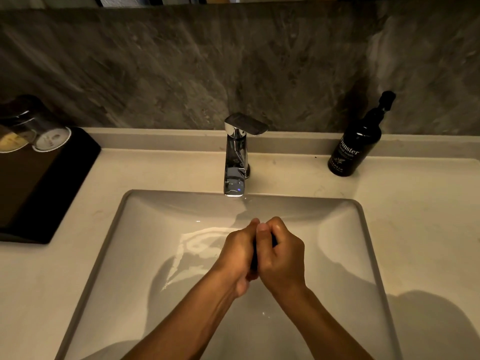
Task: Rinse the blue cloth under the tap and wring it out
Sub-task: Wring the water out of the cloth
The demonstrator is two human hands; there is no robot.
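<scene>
Over the smooth rectangular basin [161,255], both hands [262,253] squeeze a dark bunched cloth [254,252].

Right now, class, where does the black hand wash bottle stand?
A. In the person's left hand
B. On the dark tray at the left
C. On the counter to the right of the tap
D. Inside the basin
C: the black hand wash bottle stands on the counter by the back wall, to the right of the tap, outside the basin.

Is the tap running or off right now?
Running. A thin stream falls from the tap spout into the sink, behind both hands, and water shines on the basin floor.
</scene>
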